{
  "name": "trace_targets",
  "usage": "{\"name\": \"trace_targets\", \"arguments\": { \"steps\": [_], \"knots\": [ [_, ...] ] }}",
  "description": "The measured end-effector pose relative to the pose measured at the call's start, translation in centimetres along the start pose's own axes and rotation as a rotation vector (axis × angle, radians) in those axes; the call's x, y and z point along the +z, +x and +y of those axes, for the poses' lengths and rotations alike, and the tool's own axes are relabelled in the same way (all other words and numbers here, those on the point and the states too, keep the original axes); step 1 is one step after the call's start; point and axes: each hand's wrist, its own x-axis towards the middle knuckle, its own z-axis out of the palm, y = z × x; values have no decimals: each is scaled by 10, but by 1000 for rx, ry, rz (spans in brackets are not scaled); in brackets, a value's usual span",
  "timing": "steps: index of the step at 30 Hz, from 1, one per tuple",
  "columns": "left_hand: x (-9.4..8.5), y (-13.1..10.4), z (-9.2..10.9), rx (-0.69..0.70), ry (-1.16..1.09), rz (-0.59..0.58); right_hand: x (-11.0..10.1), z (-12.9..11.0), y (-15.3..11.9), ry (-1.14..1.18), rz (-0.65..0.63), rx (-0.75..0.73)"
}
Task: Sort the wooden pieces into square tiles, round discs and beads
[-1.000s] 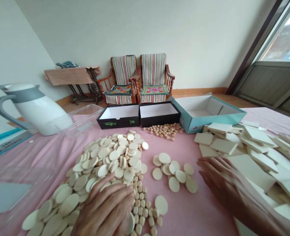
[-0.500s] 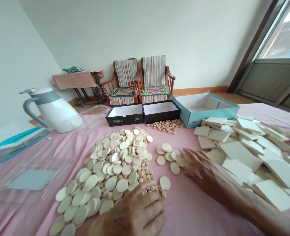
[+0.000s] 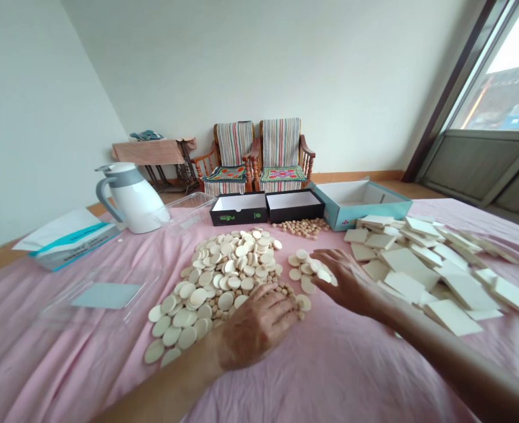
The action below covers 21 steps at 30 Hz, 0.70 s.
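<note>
A heap of pale round wooden discs lies on the pink cloth in front of me. My left hand rests palm down at its near right edge, fingers stretched over small wooden beads. To the right is a smaller group of discs. Against that group's right side is my right hand, its thumb and fingers apart with several discs in the gap. What lies under either palm is hidden.
Square wooden tiles are heaped at the right. Behind stand two black boxes, a teal box and more beads. At the left are a white jug, a tissue pack and clear plastic trays.
The camera view has shifted, so the table things sit smaller and nearer the middle. My right hand has moved left against the small disc group. My left hand stays over the beads.
</note>
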Motion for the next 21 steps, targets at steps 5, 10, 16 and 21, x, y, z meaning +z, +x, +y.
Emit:
{"name": "trace_targets", "arguments": {
  "steps": [5,10,16,21],
  "knots": [
    [3,1,2,46,13,33,14,-27,34,-76,-122,-27],
    [5,1,0,45,56,10,30,-30,40,-114,-197,50],
    [0,0,0,27,62,-18,28,-24,30,-135,-179,110],
    [-1,-1,0,11,60,-25,23,-16,31,-190,-192,160]
  ]
}}
